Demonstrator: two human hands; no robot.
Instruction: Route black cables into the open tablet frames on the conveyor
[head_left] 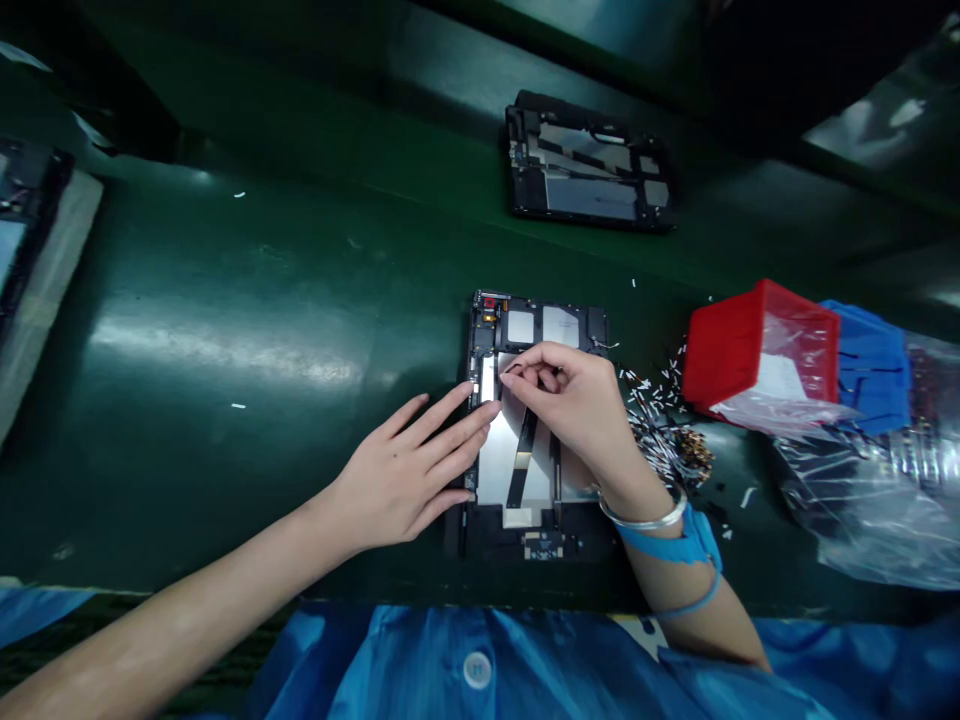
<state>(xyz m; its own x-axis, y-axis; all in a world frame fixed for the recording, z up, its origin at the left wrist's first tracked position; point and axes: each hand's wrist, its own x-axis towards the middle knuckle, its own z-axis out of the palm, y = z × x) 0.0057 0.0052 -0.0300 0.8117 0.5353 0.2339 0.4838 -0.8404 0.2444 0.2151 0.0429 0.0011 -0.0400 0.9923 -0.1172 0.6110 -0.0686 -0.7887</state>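
Observation:
An opened tablet (495, 472), its inner parts showing, lies on the green table in front of me. My left hand (412, 468) rests with fingers spread across the tablet's left edge, holding nothing. Above the silver battery area, my right hand (581, 400) is closed in a pinch. A small dark strip seems to be at its fingertips, too small to name. Below those fingers a black flat cable (523, 460) runs down the tablet. My right forearm and hand hide part of the tablet's right side.
Another opened tablet (589, 165) lies at the back, and part of a device (30, 220) shows at the far left. To the right are a pile of small parts (664, 440), a red bin (724, 345), a blue bin (874, 365) and clear plastic bags (862, 510).

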